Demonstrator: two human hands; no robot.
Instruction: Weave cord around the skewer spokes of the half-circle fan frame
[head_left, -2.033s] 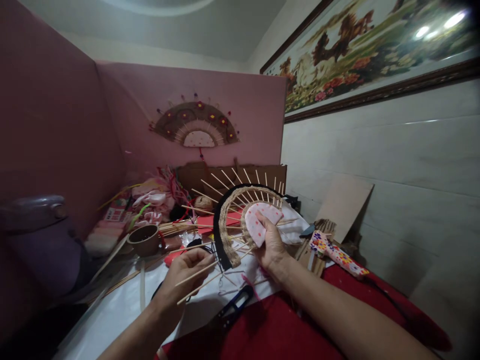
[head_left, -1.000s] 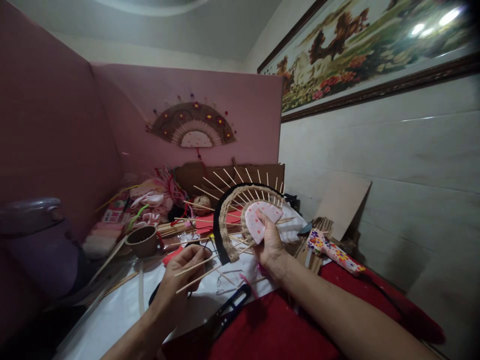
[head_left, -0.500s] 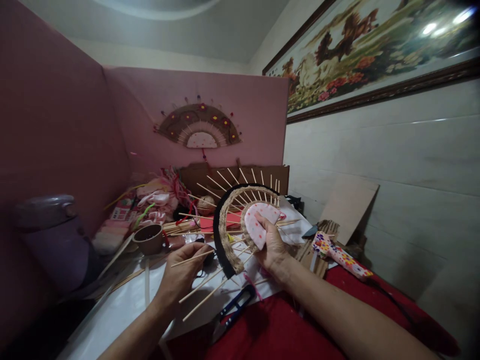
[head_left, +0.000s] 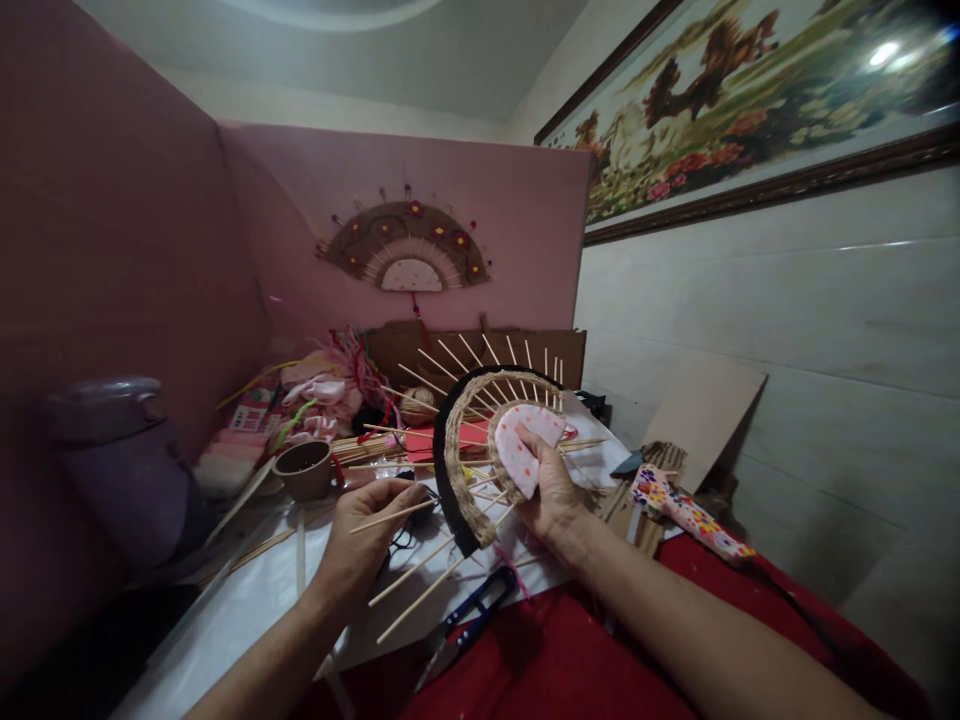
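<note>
Right hand (head_left: pixel 553 492) grips half-made fan (head_left: pixel 487 440) by its dotted center | left hand (head_left: pixel 367 535) just beside, pinching thin stick (head_left: pixel 390 516) | snips (head_left: pixel 469 612) below both hands

- Worn on the head, facing forward and down over a cluttered table (head_left: pixel 247 610).
- Close: both forearms enter from the frame's bottom edge.
- Single view only.
</note>
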